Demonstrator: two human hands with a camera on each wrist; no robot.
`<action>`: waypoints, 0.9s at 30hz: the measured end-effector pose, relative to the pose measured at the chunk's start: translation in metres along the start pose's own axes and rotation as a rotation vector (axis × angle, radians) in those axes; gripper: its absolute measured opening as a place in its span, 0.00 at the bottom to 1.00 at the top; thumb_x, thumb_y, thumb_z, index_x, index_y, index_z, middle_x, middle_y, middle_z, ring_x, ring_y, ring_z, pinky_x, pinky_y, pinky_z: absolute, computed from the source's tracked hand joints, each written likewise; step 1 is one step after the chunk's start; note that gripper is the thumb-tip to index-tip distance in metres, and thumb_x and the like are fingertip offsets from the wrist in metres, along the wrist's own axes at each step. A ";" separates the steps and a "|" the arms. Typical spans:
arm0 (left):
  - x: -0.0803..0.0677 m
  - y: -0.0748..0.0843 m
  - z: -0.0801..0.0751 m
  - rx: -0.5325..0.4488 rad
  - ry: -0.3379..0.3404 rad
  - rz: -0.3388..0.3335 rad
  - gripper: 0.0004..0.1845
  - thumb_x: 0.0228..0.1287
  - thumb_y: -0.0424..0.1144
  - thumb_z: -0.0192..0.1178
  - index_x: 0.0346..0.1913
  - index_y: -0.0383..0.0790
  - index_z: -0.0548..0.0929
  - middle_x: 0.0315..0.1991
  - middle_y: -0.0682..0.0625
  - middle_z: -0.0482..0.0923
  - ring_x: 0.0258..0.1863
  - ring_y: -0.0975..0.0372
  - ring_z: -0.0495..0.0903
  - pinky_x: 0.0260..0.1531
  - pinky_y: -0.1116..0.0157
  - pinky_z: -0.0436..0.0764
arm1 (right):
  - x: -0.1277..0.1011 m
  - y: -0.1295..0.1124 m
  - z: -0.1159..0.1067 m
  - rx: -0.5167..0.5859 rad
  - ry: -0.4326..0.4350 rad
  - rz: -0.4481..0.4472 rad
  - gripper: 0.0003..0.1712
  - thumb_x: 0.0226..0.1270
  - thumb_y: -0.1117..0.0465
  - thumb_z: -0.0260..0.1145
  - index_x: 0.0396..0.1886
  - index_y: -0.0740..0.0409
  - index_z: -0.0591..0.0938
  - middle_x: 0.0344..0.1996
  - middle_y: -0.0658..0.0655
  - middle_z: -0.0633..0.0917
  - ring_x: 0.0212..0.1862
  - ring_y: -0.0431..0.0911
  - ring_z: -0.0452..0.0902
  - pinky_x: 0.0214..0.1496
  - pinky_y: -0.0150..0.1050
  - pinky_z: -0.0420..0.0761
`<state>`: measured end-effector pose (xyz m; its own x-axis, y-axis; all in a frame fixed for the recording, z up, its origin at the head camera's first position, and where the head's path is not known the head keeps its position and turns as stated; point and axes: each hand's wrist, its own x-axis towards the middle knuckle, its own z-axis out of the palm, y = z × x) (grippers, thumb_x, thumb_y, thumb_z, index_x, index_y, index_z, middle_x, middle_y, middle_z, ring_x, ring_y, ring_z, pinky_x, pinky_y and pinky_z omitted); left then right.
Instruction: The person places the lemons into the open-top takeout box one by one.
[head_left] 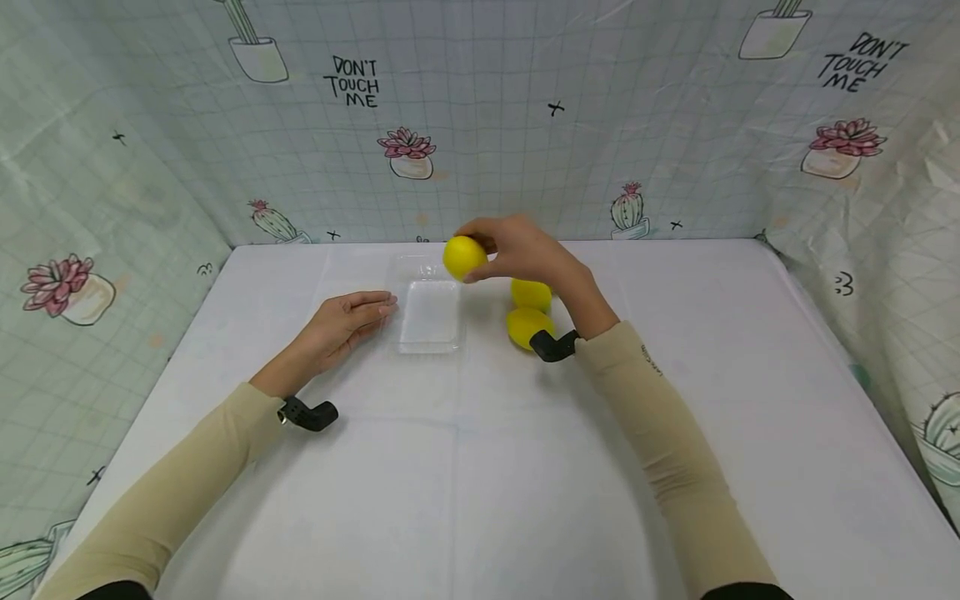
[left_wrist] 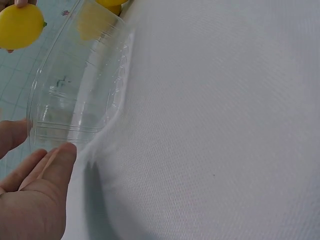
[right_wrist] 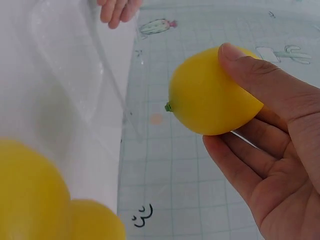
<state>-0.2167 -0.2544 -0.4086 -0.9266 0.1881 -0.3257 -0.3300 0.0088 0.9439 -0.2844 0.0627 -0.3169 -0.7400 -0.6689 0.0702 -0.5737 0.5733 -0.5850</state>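
My right hand pinches a yellow lemon between thumb and fingers, above the far right corner of a clear plastic container. The lemon's small green stem tip shows in the right wrist view. My left hand is at the container's left side, its fingers fairly straight and at the container's wall. Whether they press on it is hard to tell. On the table right of the container lie two more lemons, one nearer and one farther, partly hidden by the right wrist and its camera.
A white cloth covers the table. Behind it and on both sides hangs a gridded curtain printed with potted plants and lettering. Black wrist cameras stick out from both sleeves.
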 end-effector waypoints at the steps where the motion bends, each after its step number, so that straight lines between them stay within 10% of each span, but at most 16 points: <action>1: 0.000 0.000 0.000 -0.001 0.004 -0.002 0.29 0.74 0.37 0.62 0.74 0.33 0.68 0.74 0.41 0.67 0.66 0.64 0.74 0.65 0.68 0.76 | 0.002 -0.001 0.002 0.000 0.001 0.000 0.34 0.62 0.50 0.77 0.66 0.52 0.78 0.57 0.51 0.84 0.54 0.45 0.79 0.61 0.40 0.81; 17: 0.000 -0.002 0.002 0.015 -0.021 -0.001 0.30 0.77 0.35 0.58 0.76 0.33 0.64 0.77 0.41 0.63 0.74 0.57 0.66 0.67 0.67 0.72 | 0.051 -0.005 0.030 0.025 -0.017 -0.023 0.33 0.63 0.51 0.76 0.65 0.55 0.78 0.57 0.54 0.84 0.52 0.46 0.79 0.59 0.37 0.80; 27: 0.001 0.004 0.004 -0.046 -0.044 0.042 0.34 0.75 0.30 0.58 0.77 0.27 0.58 0.77 0.35 0.59 0.76 0.53 0.61 0.61 0.72 0.77 | 0.084 -0.009 0.058 0.002 -0.028 0.127 0.33 0.63 0.55 0.77 0.64 0.58 0.76 0.60 0.56 0.81 0.56 0.48 0.75 0.64 0.36 0.77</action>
<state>-0.2181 -0.2504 -0.4046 -0.9311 0.2305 -0.2825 -0.3003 -0.0453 0.9528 -0.3207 -0.0266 -0.3527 -0.7967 -0.6037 -0.0274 -0.4750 0.6536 -0.5893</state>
